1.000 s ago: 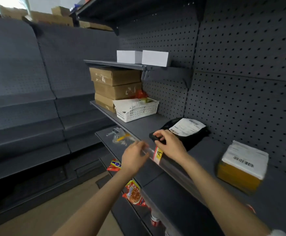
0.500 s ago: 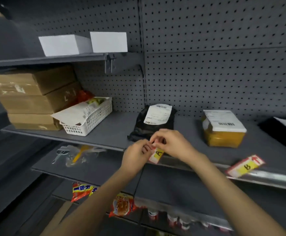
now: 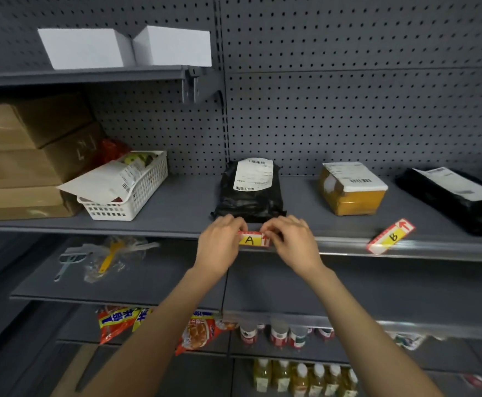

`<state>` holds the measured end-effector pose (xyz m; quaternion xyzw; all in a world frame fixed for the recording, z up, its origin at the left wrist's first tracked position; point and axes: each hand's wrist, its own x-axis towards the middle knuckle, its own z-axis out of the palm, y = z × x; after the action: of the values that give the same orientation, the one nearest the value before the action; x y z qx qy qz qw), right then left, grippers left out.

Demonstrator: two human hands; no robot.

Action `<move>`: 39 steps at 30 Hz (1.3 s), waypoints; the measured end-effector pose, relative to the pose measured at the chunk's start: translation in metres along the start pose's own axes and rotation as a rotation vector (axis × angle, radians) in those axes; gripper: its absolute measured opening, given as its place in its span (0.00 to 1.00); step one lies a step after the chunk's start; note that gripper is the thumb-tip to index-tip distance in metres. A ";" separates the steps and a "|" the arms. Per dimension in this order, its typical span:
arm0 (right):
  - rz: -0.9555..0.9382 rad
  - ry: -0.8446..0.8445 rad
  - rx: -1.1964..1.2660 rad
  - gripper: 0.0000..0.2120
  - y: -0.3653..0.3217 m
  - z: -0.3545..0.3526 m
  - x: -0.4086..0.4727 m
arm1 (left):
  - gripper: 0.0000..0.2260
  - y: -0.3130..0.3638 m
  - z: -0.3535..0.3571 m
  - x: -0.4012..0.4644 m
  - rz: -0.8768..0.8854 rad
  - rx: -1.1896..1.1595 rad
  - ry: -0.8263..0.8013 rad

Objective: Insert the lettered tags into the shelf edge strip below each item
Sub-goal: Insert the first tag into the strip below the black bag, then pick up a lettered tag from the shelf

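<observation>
A yellow and red tag marked A (image 3: 252, 239) sits level against the clear shelf edge strip (image 3: 348, 247), right below the black parcel (image 3: 250, 190) with a white label. My left hand (image 3: 219, 247) pinches the tag's left end and my right hand (image 3: 292, 242) pinches its right end. A second tag marked B (image 3: 391, 236) lies tilted on the shelf edge, loose, in front of the yellow parcel (image 3: 353, 190). Another black parcel (image 3: 457, 199) lies at the far right.
A white basket (image 3: 136, 193) with papers and stacked cardboard boxes (image 3: 27, 156) fill the shelf's left side. Two white boxes (image 3: 125, 47) stand on the upper shelf. Lower shelves hold bagged utensils (image 3: 105, 256), snack bags (image 3: 154, 325) and bottles (image 3: 300, 376).
The view has swung to face the shelf squarely. The A tag has gone from tilted to level along the strip, with both hands now at its ends.
</observation>
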<state>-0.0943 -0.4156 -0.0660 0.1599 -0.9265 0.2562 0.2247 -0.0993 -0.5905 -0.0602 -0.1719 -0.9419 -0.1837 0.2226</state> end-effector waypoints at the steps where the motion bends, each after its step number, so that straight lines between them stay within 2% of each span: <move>1: -0.003 0.018 -0.008 0.05 -0.001 0.001 -0.001 | 0.05 -0.001 0.001 -0.003 -0.001 -0.009 0.024; 4: -0.017 0.044 -0.036 0.05 -0.003 0.002 -0.004 | 0.08 -0.003 0.005 -0.012 -0.012 -0.035 0.097; 8: -0.012 0.077 -0.059 0.05 -0.001 0.006 -0.009 | 0.12 0.000 0.009 -0.021 -0.058 -0.063 0.105; 13: 0.048 0.135 -0.047 0.06 0.000 0.012 -0.017 | 0.08 0.001 0.016 -0.027 -0.095 -0.094 0.145; 19: 0.092 0.150 0.005 0.10 -0.001 0.006 -0.028 | 0.13 0.010 0.015 -0.026 -0.229 -0.135 0.198; 22: 0.166 0.213 0.049 0.14 0.009 -0.009 -0.038 | 0.15 0.021 0.013 -0.023 -0.255 -0.216 0.218; 29: 0.276 0.445 0.063 0.14 0.051 -0.066 -0.053 | 0.11 0.100 0.034 -0.001 -0.163 -0.397 0.174; 35: 0.346 0.409 -0.070 0.17 0.106 -0.107 -0.073 | 0.11 0.173 0.076 0.013 -0.139 -0.445 0.076; 39: 0.338 0.340 -0.083 0.13 0.143 -0.129 -0.077 | 0.11 0.209 0.097 0.019 -0.178 -0.399 0.067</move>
<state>-0.0444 -0.2140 -0.0629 -0.0522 -0.8986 0.2750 0.3379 -0.0657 -0.3624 -0.0759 -0.1226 -0.8903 -0.3911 0.1982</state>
